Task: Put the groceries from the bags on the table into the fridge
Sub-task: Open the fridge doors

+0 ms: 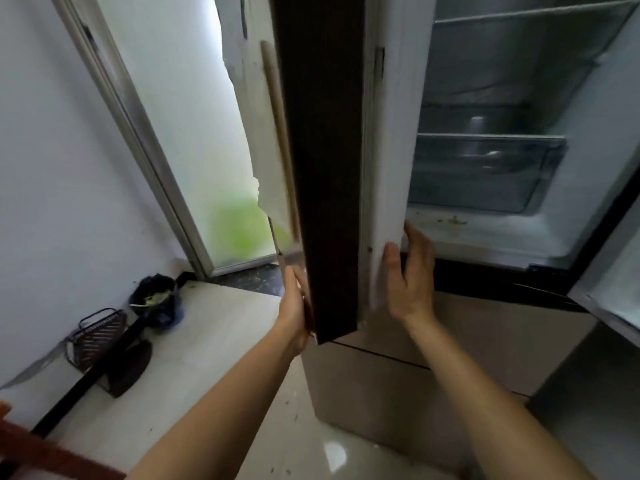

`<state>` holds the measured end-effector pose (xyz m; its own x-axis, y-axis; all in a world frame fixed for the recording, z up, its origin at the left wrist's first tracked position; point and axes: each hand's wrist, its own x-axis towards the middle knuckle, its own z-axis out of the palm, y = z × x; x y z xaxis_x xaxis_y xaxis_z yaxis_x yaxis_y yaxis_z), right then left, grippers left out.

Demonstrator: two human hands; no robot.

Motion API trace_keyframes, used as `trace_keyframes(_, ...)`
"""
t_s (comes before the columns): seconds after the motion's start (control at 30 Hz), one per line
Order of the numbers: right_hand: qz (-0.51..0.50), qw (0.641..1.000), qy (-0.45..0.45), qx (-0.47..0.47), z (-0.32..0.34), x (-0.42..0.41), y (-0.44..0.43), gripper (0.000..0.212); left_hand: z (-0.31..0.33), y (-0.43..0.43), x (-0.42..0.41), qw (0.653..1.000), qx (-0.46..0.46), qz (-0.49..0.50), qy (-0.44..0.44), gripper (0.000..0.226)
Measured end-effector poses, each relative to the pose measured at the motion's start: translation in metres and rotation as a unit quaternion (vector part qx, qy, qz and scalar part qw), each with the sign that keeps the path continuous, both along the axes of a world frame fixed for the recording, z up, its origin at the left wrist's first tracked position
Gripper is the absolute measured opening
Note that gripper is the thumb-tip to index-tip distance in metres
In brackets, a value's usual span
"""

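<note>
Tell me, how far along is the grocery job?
Barely begun. Done: the fridge door stands open. In hand: the right hand grips its inner edge, the left hand touches its outer face. Left: everything else; the shelf and drawer look empty, and no groceries are in view.

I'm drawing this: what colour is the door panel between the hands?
Head view: dark brown open fridge door panel.
</note>
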<state>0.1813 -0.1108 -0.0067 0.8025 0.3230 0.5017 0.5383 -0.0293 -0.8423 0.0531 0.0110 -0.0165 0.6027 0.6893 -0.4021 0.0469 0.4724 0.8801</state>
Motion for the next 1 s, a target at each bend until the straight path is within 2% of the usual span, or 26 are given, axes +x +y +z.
trace_keyframes(0.07,0.037,0.999,0.002,-0.009,-0.006,-0.014,0.006,0.107,0.004,0.005,-0.020,0.998,0.055,0.018,0.010,0.052)
trace_keyframes(0.13,0.017,1.000,-0.001,0.008,-0.008,-0.036,0.014,0.109,0.006,0.013,-0.043,0.994,0.099,0.027,0.027,0.046)
trace_keyframes(0.3,-0.007,0.999,-0.009,0.034,-0.006,-0.078,0.037,0.113,0.023,0.038,-0.101,0.994,0.094,0.056,-0.012,0.038)
trace_keyframes(0.37,-0.001,1.000,-0.005,0.021,-0.006,-0.088,0.049,0.114,0.034,0.049,-0.120,0.992,0.097,0.081,-0.026,0.045)
trace_keyframes(0.5,-0.014,0.999,-0.017,0.024,-0.008,-0.128,0.079,0.108,0.054,0.074,-0.148,0.982,0.126,0.137,-0.007,0.077)
trace_keyframes(0.53,-0.014,0.999,-0.016,0.030,-0.009,-0.138,0.088,0.105,0.061,0.079,-0.154,0.977,0.157,0.145,-0.005,0.079)
trace_keyframes(0.63,-0.004,0.999,-0.044,0.020,-0.007,-0.157,0.109,0.097,0.078,0.091,-0.166,0.939,0.299,0.168,0.016,0.063)
trace_keyframes(0.7,-0.007,0.992,-0.123,-0.028,-0.008,-0.156,0.115,0.084,0.080,0.094,-0.172,0.911,0.378,0.163,0.029,0.061)
trace_keyframes(0.8,0.006,0.967,-0.195,-0.165,0.003,-0.151,0.116,0.074,0.072,0.103,-0.175,0.885,0.448,0.126,-0.002,0.072)
trace_keyframes(0.9,0.030,0.931,-0.213,-0.296,0.015,-0.152,0.122,0.079,0.067,0.138,-0.170,0.885,0.453,0.105,-0.002,0.073)
trace_keyframes(1.0,0.062,0.904,-0.233,-0.352,0.021,-0.158,0.132,0.075,0.070,0.172,-0.164,0.893,0.437,0.102,0.010,0.065)
